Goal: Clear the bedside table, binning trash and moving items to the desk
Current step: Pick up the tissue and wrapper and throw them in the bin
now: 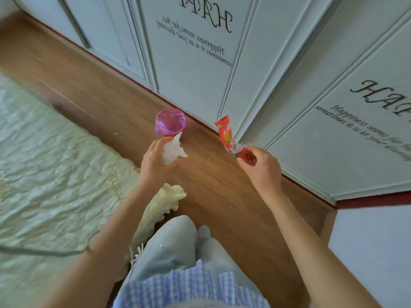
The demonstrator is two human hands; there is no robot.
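1. Left hand (155, 161) grips a crumpled white tissue (173, 148) – held above the wooden floor (222, 196), just short of the bin; fingers curled round it.
2. Right hand (262, 165) pinches a red snack wrapper (226, 135) by its lower end; wrapper sticks up, near the wall panel (289, 85).
3. Small bin with pink liner (170, 123) stands on the floor by the skirting – bed edge (55, 152) to its left.
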